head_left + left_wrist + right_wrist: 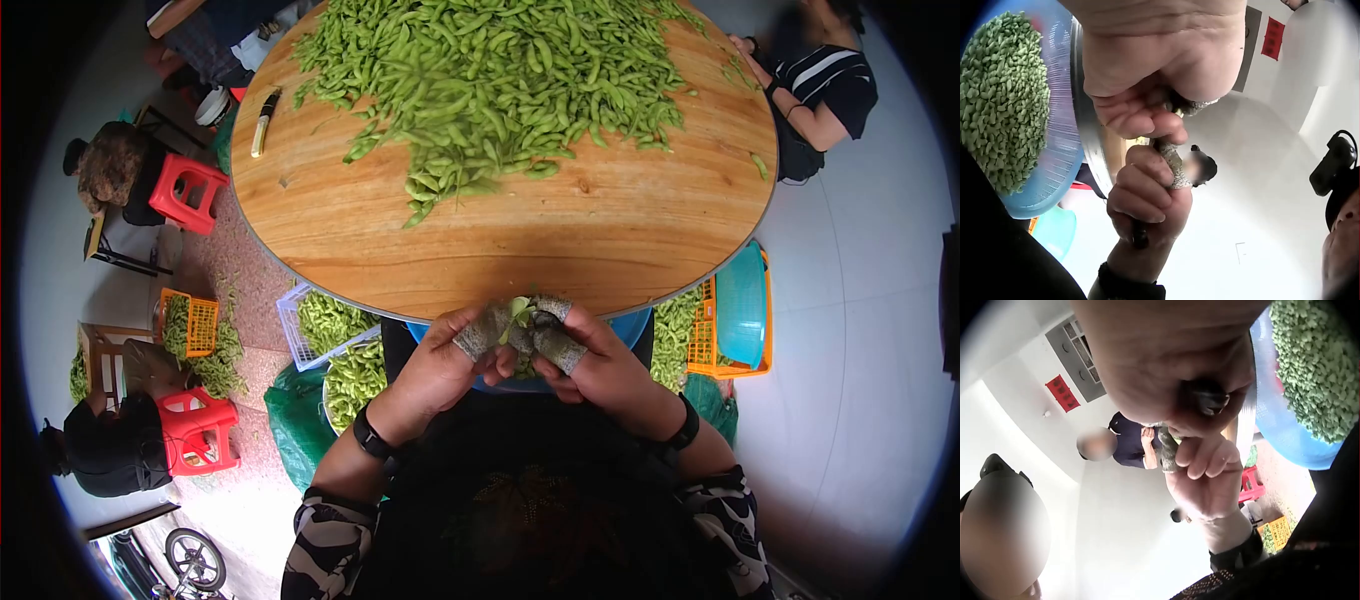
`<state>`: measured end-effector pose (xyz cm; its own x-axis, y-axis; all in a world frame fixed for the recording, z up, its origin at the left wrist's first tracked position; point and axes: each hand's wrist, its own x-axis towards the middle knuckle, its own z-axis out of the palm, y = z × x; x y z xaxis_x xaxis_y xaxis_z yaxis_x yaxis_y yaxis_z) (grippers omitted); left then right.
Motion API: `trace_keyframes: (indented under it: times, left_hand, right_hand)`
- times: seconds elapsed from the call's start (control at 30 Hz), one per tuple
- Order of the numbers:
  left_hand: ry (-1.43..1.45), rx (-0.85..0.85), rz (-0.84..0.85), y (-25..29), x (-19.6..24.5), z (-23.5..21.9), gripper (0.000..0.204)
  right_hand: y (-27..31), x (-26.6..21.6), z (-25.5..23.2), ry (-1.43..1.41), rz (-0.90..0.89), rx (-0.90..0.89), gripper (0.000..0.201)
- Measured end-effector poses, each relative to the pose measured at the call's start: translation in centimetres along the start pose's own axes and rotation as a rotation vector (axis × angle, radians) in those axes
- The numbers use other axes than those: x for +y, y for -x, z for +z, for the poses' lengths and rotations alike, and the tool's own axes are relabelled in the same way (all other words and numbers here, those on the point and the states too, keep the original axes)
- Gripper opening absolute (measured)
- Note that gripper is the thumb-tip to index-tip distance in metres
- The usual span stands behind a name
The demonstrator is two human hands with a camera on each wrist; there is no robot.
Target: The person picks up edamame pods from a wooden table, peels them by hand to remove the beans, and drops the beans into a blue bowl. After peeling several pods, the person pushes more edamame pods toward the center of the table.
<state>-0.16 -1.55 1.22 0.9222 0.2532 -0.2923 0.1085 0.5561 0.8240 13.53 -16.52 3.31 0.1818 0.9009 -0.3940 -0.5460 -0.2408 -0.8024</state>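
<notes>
Green bean pod point(518, 310) held at the near edge of the round wooden tabletop point(480, 240).
The left hand's point(432, 365) fingers were curled, nearly closed, and pinched the pod; the right hand's point(612, 375) fingers met them there, curled, also gripping a small dark rounded object point(1210, 400). Grey mottled coverings point(482, 334) wrapped thumbs and fingertips. A heap of green pods point(520, 90) lay beyond; a blue plastic basket point(1060, 144) beside the hands contained shelled green beans point(1004, 100).
</notes>
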Motion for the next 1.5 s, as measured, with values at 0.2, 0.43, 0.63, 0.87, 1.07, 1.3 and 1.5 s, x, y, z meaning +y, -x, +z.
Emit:
trace_keyframes:
  times: [0.2, 0.43, 0.63, 0.87, 1.07, 1.3, 1.5]
  left_hand:
    - [-0.536, 0.025, 0.290, 0.2, -0.7, -0.2, 0.029]
    - [-0.631, -0.258, 0.242, 1.8, 0.8, -0.6, 0.008]
    - [-0.221, -0.184, 0.013, 1.9, 0.9, -1.0, 0.007]
    - [-1.043, -0.040, 0.599, 0.6, -0.2, -1.1, 0.007]
    - [-0.017, -0.120, 0.033, 1.2, 0.0, -0.7, 0.018]
    - [0.004, 0.039, 0.010, 0.3, -0.4, -0.3, 0.017]
    - [-0.498, 0.035, 0.400, 0.1, -0.6, 0.0, 0.013]
  right_hand:
    - [-0.8, 0.6, -0.8, 0.950, -0.721, 0.397, 0.024]
    - [-1.6, -0.3, -1.4, 0.828, -0.647, 0.072, 0.024]
    - [-1.3, 0.7, -2.0, 0.283, 0.039, -0.126, 0.029]
    - [-0.4, 0.5, -1.5, 0.811, -0.442, 0.116, 0.031]
    - [-1.0, -0.4, -0.3, 0.268, -0.070, 0.024, 0.024]
    - [-1.4, 0.5, 0.1, 0.251, -0.284, 0.064, 0.014]
    - [-2.3, 1.6, -0.3, 0.550, -0.473, 0.225, 0.019]
